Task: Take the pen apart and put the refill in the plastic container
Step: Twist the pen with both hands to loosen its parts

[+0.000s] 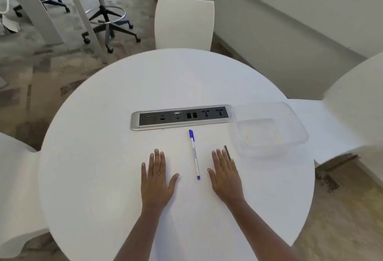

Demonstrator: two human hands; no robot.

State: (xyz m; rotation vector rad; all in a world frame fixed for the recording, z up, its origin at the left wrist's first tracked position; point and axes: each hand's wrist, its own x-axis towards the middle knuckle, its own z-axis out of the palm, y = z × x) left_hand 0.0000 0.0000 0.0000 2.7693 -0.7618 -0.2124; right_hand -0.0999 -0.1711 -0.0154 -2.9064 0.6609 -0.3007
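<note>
Round white table (103, 157): left hand (156, 180) and right hand (224, 177) lying flat, fingers spread, flanking pen (194, 154) pointing 12 o'clock; plastic container (269, 128) sitting at 2 o'clock

A round white table (103, 157) carries a silver-framed socket panel (181, 117) with dark ports, set flush near its middle. White chairs stand at the far side (184, 22), right (352, 119) and left (14, 188). A black swivel stool (107, 14) stands on the patterned floor (41, 70).
</note>
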